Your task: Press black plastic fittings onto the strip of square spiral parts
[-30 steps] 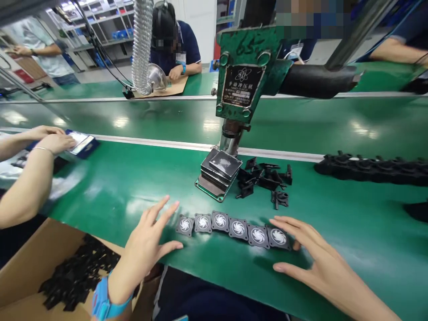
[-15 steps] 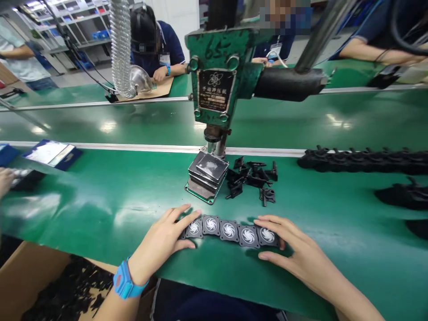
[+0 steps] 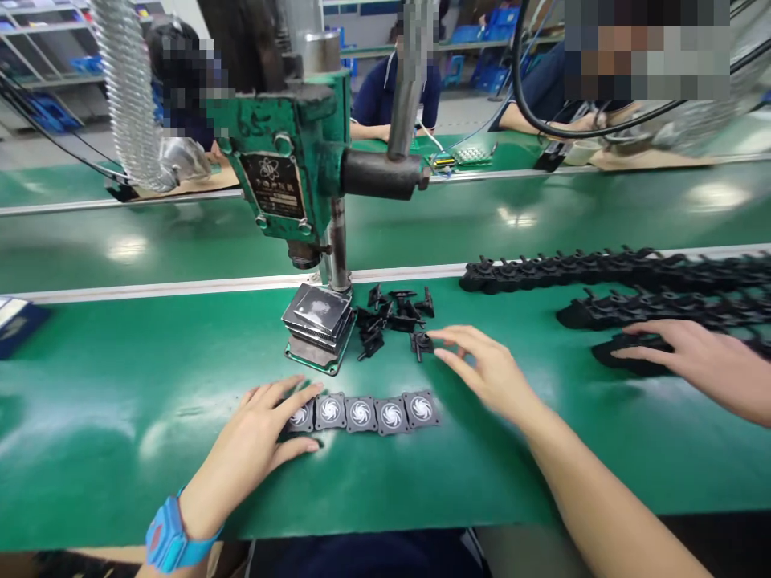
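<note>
"Five square matte plates (image 3: 360, 413) visible, white swirls, rowed on glossy green bench (image 3: 373, 490). Left hand (image 3: 244, 441)?"
"Fingers spread around row's left end. Right hand (image 3: 495, 376) moved from row to spindly black part (image 3: 421, 343); fingertips apart, contact unclear."

Left hand (image 3: 256, 429) arches palm-down, loosely spread; right hand (image 3: 495, 376) extends farther forward, half curled.

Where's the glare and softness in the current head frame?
Head view: bright reflections on the far green surface, paler sheen on the near tabletop; head view: small lettering on the press nameplate too soft to read; head view: swirl-marked square parts look clear.
</note>
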A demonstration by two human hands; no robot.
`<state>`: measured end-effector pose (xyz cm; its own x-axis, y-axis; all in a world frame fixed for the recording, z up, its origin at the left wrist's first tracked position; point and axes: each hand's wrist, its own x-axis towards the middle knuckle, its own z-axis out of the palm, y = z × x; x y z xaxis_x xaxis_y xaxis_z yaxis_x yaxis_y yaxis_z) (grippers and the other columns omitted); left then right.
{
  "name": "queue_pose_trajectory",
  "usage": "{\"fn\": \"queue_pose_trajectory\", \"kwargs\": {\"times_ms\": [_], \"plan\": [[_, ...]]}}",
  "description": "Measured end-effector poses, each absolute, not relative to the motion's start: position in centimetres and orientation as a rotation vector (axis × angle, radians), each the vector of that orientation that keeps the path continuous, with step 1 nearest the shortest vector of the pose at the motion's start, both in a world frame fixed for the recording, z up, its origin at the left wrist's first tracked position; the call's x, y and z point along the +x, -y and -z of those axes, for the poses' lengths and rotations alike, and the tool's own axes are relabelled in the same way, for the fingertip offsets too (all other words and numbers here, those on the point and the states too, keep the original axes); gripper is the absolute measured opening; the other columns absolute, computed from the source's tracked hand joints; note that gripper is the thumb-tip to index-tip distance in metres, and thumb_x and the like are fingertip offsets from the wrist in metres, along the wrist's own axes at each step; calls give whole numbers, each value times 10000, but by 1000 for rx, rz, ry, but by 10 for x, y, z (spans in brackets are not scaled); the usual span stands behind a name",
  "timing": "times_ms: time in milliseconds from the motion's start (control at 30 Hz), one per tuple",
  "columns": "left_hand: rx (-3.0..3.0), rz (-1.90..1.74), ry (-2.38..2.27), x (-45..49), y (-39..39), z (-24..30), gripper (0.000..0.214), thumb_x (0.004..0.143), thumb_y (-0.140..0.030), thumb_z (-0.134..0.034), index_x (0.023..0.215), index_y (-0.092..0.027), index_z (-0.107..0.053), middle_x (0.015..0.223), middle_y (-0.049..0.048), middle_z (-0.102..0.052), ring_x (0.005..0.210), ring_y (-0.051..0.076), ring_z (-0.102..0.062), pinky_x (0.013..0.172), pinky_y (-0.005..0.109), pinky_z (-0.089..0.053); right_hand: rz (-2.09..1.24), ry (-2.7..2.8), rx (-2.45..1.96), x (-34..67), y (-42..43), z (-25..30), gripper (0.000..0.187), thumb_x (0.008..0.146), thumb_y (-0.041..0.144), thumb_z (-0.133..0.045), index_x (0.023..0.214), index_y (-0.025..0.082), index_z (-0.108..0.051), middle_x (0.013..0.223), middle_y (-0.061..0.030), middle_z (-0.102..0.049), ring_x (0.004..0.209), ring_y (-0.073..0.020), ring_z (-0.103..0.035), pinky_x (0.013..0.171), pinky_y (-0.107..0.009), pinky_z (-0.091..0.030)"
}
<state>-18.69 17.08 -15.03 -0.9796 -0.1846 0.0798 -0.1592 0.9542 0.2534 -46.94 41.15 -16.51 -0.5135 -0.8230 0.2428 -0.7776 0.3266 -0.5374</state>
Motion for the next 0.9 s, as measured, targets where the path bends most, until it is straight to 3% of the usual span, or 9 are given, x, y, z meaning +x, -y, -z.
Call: {"fn": "queue_pose_trajectory", "kwargs": {"times_ms": [100, 267, 333, 433, 533, 667, 767, 900], "plan": [[276, 266, 2872, -193, -186, 145, 754, 846, -582, -645, 1473, -242, -401, 1393, 138, -550, 1232, 343, -535, 978, 497, -449, 827, -2459, -1630, -490, -402, 175, 358, 990, 275, -375, 1199, 248, -664, 1209, -52, -652, 1086, -174, -628, 975, -359, -536], [115, 299, 2825, -226, -239, 144, 764, 814, -583, -686, 1418, -181, -446, 1318, 131, -619, 1238, 329, -539, 1060, 496, -371, 757, -2461, -1646, -490, -416, 179, 358, 990, 280, -371, 1117, 206, -697, 1068, -65, -704, 1006, -185, -657, 944, -367, -551], [82, 347, 2837, -244, -259, 145, 781, 778, -571, -731, 1394, -173, -463, 1301, 120, -634, 1230, 321, -551, 1057, 485, -379, 747, -2491, -1624, -483, -428, 177, 344, 981, 295, -398, 1152, 208, -683, 1109, -75, -689, 1040, -195, -649, 954, -380, -546], [74, 419, 2859, -268, -277, 146, 797, 747, -516, -787, 1380, -159, -461, 1266, 123, -652, 1201, 304, -580, 1028, 456, -415, 727, -2428, -1626, -473, -440, 174, 370, 975, 291, -420, 1294, 254, -605, 1271, -62, -622, 1172, -188, -597, 1021, -395, -510], [78, 465, 2884, -282, -282, 145, 786, 741, -372, -834, 1386, -161, -438, 1185, 108, -682, 1097, 273, -636, 967, 426, -458, 719, -2252, -1641, -466, -445, 171, 372, 971, 237, -415, 1285, 269, -611, 1292, -52, -612, 1211, -172, -575, 1050, -391, -484], [97, 526, 2911, -285, -280, 144, 819, 746, -228, -833, 1423, -190, -375, 996, 43, -708, 888, 230, -669, 866, 399, -494, 756, -2170, -1560, -458, -454, 167, 375, 934, 174, -442, 1237, 262, -644, 1299, -52, -605, 1207, -163, -573, 1031, -356, -494], [113, 578, 2885, -283, -279, 146, 882, 744, -212, -830, 1459, -215, -313, 1036, 48, -698, 924, 242, -662, 867, 408, -491, 784, -2172, -1495, -451, -462, 168, 325, 951, 261, -487, 1235, 269, -645, 1285, -52, -612, 1178, -169, -591, 980, -334, -524], [140, 664, 2819, -282, -279, 150, 1030, 721, -169, -835, 1518, -243, -187, 1066, 52, -700, 962, 259, -657, 894, 428, -476, 953, -2311, -1463, -442, -469, 170, 234, 960, 324, -517, 1085, 249, -700, 1087, -35, -691, 1000, -148, -654, 884, -289, -552]]}}
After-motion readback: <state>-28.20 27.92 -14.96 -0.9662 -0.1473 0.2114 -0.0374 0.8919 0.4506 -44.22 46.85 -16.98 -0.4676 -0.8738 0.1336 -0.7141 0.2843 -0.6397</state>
